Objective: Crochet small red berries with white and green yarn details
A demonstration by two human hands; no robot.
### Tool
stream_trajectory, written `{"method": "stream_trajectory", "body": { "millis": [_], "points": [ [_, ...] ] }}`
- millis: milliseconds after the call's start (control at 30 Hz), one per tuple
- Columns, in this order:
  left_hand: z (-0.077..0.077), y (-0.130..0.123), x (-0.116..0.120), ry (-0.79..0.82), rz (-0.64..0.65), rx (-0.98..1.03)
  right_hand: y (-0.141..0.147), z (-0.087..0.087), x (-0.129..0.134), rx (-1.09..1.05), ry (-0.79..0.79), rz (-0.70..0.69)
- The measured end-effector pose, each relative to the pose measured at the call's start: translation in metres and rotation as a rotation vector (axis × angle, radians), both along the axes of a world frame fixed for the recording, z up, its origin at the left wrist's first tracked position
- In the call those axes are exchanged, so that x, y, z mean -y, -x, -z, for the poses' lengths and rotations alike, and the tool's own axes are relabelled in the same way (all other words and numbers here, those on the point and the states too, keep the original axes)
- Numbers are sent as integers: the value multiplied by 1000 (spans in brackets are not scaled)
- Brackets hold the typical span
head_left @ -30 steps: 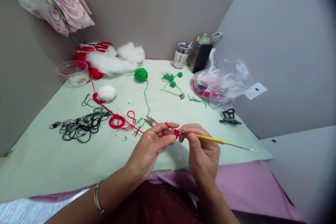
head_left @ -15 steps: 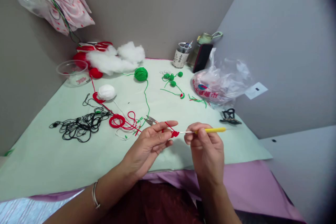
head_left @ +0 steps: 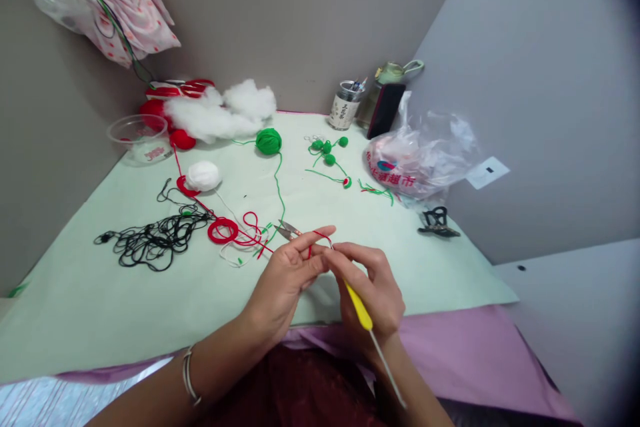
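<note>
My right hand (head_left: 373, 290) is closed around a crochet hook with a yellow grip (head_left: 359, 305); its metal rear end points down toward me, and its tip meets the red yarn. My left hand (head_left: 287, 273) pinches the small red crochet piece, which the fingers now mostly hide. From it red yarn (head_left: 323, 235) runs over the left forefinger. The two hands touch at the fingertips above the table's front part. Just behind the left hand lie thread snips (head_left: 289, 229), partly covered by it.
Left on the table are tangled black cord (head_left: 160, 237), a red yarn ring (head_left: 223, 231), a white yarn ball (head_left: 203, 175) and white stuffing (head_left: 215, 117). A green yarn ball (head_left: 269, 141) and small green balls (head_left: 329, 159) lie farther back. A plastic bag (head_left: 420, 157) and black claw clip (head_left: 439, 223) are right.
My right hand has moved left against the left hand. The hook has swung from nearly level to steeply slanted, its rear end down. The red crochet piece is now covered by fingers.
</note>
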State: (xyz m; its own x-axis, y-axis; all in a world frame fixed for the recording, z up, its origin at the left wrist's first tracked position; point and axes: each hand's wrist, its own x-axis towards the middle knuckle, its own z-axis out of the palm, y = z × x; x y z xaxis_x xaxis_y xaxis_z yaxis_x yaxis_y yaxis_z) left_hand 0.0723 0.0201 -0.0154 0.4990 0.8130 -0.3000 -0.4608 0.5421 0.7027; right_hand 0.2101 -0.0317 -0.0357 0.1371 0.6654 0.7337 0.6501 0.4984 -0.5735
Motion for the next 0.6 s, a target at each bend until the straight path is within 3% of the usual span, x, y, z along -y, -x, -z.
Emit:
{"method": "stream_trajectory", "body": {
  "millis": [100, 233, 333, 433, 500, 600],
  "points": [
    [-1, 2, -3, 125, 66, 81, -3, -2, -1, -170, 36, 6],
    [-4, 3, -5, 82, -37, 61, -5, -10, -5, -600, 165, -96],
    [-4, -2, -1, -48, -109, 13, 0, -10, -6, -412, 141, -81],
    [-3, -4, 2, -63, -51, -9, 4, -6, -5, -157, 4, -6],
    [-4, -2, 2, -47, 17, -31, 3, -5, -5, -226, 15, -18],
    [-6, 4, -1, -64, 49, -71, -4, -8, -6, -530, 160, -131]
  ]
}}
